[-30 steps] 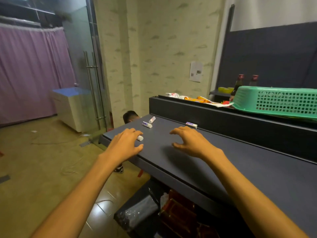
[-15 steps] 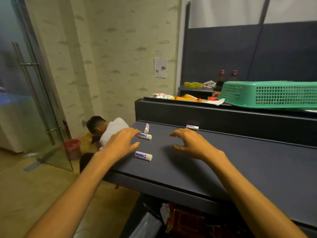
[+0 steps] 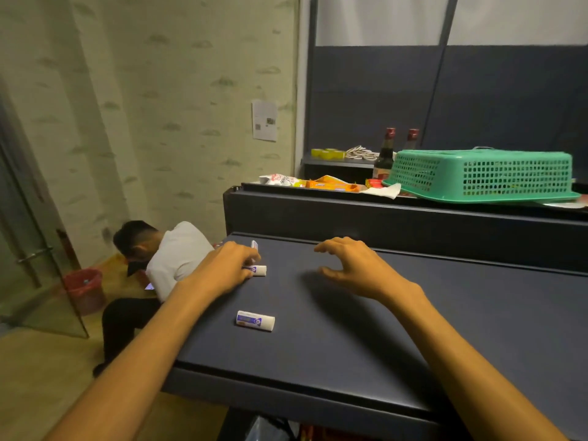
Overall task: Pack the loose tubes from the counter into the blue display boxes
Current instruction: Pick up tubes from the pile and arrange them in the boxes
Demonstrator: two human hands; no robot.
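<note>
Head view: your left hand curls over a small white tube with a purple label, touching it on the matte dark worktop; a firm grip cannot be told. Your right hand hovers, fingers spread, holding nothing. Nearer you lies another tube, its print too small to read. Behind sits a green perforated plastic basket.

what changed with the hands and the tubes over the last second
The left hand moved forward from the near tube onto the middle tube; actual grip unclear. The right hand, open and hovering, now hides the far tube. The near tube stayed put.
</note>
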